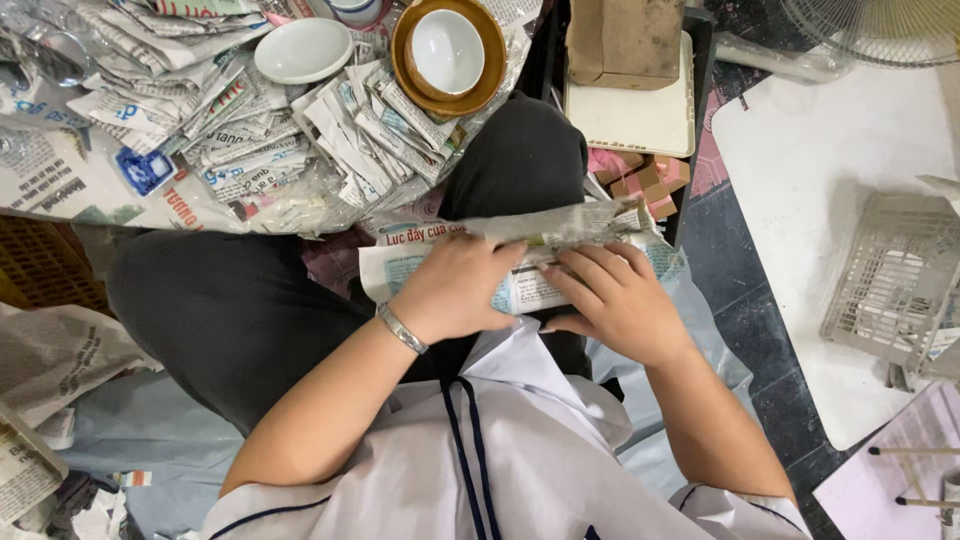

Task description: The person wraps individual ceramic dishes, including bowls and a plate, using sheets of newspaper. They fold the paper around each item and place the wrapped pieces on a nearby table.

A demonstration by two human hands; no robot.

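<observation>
**Newspaper bundle pressed flat on the lap by both hands**

A newspaper-wrapped bundle (545, 262) is held across the lap, near the middle of the scene, resting on the dark trousers (240, 310). It is judged to be light and soft on the outside, since the paper is creased and yields under the fingers; what lies inside is hidden, and a fragile content is suspected, given the white bowl (447, 48) in a brown dish (483, 85) and the white saucer (303, 49) seen farther off among crumpled newspaper sheets (200, 120). The paper is likely to slip or unfold if gripped loosely, so a hold over the folded seam and at both ends is thought safest.

The left hand (455, 292) is laid palm-down on the left part of the bundle, fingers curled over its far edge, a metal bracelet (402, 328) at the wrist. The right hand (620, 305) is spread on the right part, fingers flat and pressing the paper. Both forearms are bent inward from the body.

A pale plastic basket (895, 285) stands well apart at the right.
</observation>
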